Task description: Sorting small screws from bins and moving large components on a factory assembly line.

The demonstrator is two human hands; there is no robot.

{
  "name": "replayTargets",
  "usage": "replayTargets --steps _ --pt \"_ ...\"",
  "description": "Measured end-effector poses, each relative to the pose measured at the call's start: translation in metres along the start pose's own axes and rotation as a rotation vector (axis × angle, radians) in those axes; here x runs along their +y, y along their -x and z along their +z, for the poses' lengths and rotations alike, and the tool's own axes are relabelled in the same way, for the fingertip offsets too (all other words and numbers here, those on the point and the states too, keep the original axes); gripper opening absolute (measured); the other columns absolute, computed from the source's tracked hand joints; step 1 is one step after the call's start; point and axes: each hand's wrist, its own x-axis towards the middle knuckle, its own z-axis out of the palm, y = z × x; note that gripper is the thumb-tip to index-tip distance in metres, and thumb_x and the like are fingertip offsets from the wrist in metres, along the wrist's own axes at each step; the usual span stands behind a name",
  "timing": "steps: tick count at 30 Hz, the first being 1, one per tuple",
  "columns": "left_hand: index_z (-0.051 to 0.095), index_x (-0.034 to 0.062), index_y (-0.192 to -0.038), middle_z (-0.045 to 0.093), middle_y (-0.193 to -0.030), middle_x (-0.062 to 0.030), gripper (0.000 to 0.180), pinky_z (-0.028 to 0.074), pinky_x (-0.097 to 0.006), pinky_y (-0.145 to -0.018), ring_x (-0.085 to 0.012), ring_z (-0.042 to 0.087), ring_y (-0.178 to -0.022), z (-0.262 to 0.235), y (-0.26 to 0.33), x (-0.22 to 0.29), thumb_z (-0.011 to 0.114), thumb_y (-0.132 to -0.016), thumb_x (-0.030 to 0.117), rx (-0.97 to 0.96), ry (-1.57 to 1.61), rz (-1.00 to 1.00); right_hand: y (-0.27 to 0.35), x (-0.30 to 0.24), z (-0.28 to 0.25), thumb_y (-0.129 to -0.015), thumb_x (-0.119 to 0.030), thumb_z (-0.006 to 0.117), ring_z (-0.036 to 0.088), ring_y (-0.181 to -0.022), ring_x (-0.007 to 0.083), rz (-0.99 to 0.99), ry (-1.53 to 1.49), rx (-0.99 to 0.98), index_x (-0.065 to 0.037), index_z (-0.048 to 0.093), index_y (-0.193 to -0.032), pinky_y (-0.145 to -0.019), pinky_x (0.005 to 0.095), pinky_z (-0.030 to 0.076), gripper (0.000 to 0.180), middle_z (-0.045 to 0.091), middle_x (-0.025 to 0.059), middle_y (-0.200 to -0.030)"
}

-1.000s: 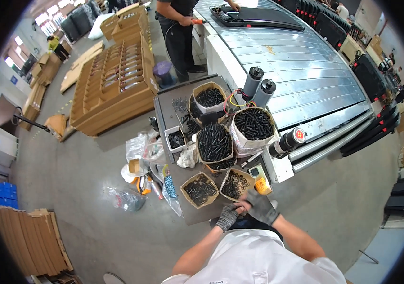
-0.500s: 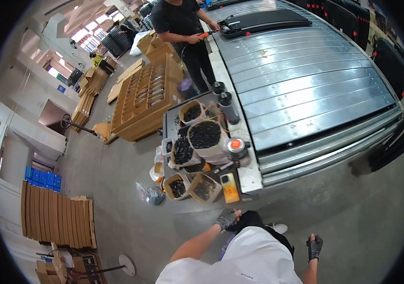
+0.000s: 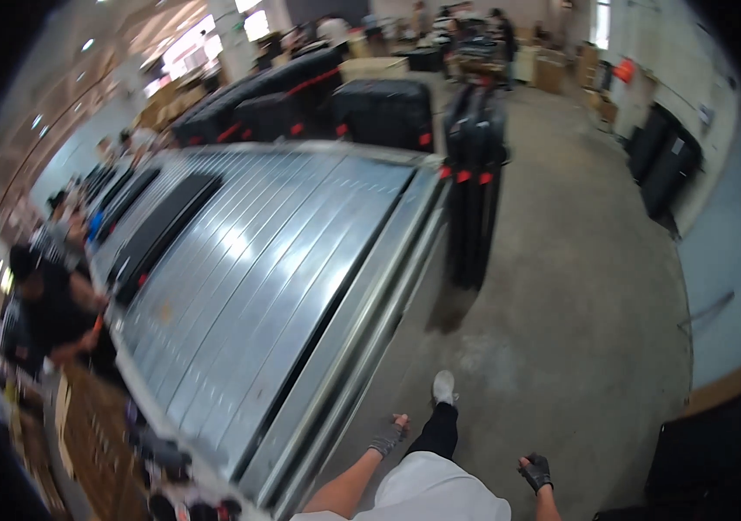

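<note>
My left hand [image 3: 390, 434], in a grey fingerless glove, hangs in front of me with its fingers curled closed and nothing showing in it. To the right, my right hand [image 3: 535, 471] in a matching glove is also closed, over the grey floor [image 3: 553, 382]. Neither hand touches anything. Nearest to my left hand is the end rail of a wide metal slat conveyor [image 3: 240, 286]. A long black panel [image 3: 171, 226] lies on the conveyor's far left part.
Tall black cases [image 3: 475, 191] with red tabs stand at the conveyor's far right corner. More black cases [image 3: 382, 113] line its back edge. A co-worker [image 3: 49, 295] stands at the left side. Black panels [image 3: 666, 165] lean on the right wall. A dark flat piece [image 3: 709, 460] lies lower right.
My view has swung right, and the conveyor now lies to my left. The table with the bins of black parts has shifted out to the lower left. My hands remain closed.
</note>
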Motion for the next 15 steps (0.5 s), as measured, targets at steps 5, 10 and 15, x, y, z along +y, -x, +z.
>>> replayTargets --steps 5,10,15 --pt "0.064 0.0003 -0.097 0.065 -0.075 -0.0057 0.027 0.050 -0.027 -0.060 -0.0130 0.060 -0.063 0.102 -0.202 0.170 0.058 -0.091 0.026 -0.287 -0.403 0.301 -0.026 0.104 -0.044 -0.082 -0.010 0.058 0.066 -0.072 0.0272 0.445 -1.002 0.391 -0.015 0.065 -0.082 -0.056 0.0454 0.050 0.008 0.065 0.0146 -0.077" --pt "0.065 0.0007 -0.098 0.066 -0.077 -0.0084 0.025 0.050 -0.029 -0.068 -0.0151 0.062 -0.071 0.190 -0.318 0.397 0.058 -0.090 0.024 -0.352 -0.460 0.897 -0.032 0.007 -0.029 -0.089 -0.028 0.062 0.056 -0.074 0.0103 0.844 -0.332 0.337 -0.008 0.063 -0.089 -0.067 0.0230 0.044 0.020 0.061 0.0039 -0.077" --pt "0.065 0.0007 -0.098 0.066 -0.077 -0.0077 0.018 0.050 -0.028 -0.070 -0.0140 0.062 -0.072 0.267 -0.391 0.584 0.059 -0.090 0.016 -0.436 -0.362 1.111 -0.120 -0.034 -0.031 -0.089 -0.025 0.061 0.058 -0.071 0.0138 0.773 -0.488 0.345 -0.006 0.063 -0.090 -0.063 0.0258 0.046 0.019 0.062 0.0063 -0.078"
